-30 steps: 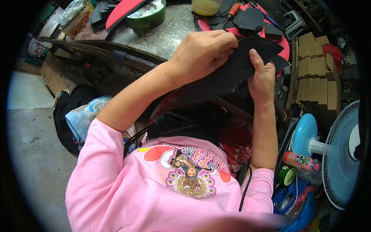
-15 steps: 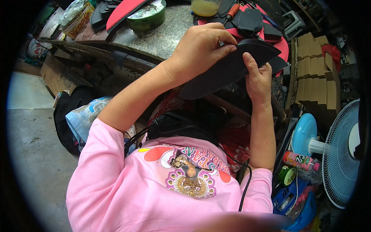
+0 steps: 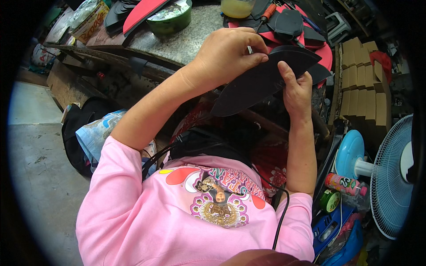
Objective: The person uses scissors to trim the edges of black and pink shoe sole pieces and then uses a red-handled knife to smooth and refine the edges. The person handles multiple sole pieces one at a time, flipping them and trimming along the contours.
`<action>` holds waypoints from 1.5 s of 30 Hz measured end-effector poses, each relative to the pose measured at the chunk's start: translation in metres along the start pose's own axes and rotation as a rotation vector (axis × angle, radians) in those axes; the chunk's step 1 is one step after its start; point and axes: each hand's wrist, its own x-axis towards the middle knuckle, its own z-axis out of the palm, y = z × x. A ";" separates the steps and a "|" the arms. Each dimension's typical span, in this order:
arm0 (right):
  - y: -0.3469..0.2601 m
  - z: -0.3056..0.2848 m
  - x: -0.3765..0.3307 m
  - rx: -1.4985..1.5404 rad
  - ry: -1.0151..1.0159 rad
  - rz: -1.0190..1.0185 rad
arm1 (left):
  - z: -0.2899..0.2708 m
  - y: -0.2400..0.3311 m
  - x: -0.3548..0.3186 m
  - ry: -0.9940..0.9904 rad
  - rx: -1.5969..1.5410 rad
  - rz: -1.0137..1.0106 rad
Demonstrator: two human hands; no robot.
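A grey stone worktop [image 3: 195,31] stands at the 12 o'clock side of a crowded workshop, with a bare concrete floor [image 3: 40,177] at 9 o'clock. Going from the left, a red curved piece [image 3: 144,13] and a green round tin [image 3: 171,17] lie on the worktop, and a cup of yellow liquid [image 3: 237,6] stands near 12 o'clock. The left hand [image 3: 226,55] is closed, its fingers pinching the upper edge of a black curved piece [image 3: 259,82], which is held in the air just in front of the worktop, near the centre toward 1 o'clock. The right hand [image 3: 296,91] holds the same piece from the 3 o'clock side, thumb pressed on its face. More black and red pieces [image 3: 293,24] lie behind it. Stacked cardboard boxes [image 3: 361,84] are at 2 o'clock, and a pale blue fan [image 3: 392,177] at 4 o'clock.
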 end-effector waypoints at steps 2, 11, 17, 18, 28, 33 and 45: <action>0.000 0.001 0.000 -0.006 -0.003 -0.004 | -0.002 0.000 0.000 -0.011 0.007 0.011; -0.001 0.001 -0.002 -0.070 -0.004 0.048 | -0.002 0.002 -0.003 -0.016 0.089 0.060; 0.000 0.002 -0.003 -0.016 0.003 0.001 | 0.005 -0.002 -0.001 -0.053 -0.035 -0.069; 0.000 0.002 -0.003 -0.009 0.019 0.019 | 0.007 -0.003 -0.002 -0.049 -0.082 -0.099; 0.000 0.000 -0.001 0.054 0.023 0.003 | 0.006 0.002 -0.007 -0.108 -0.144 -0.198; 0.001 -0.003 0.000 0.144 0.032 0.008 | 0.006 -0.002 -0.005 -0.075 -0.319 -0.180; -0.002 -0.015 0.003 0.382 -0.043 0.078 | 0.005 0.003 -0.001 -0.278 -0.809 -0.351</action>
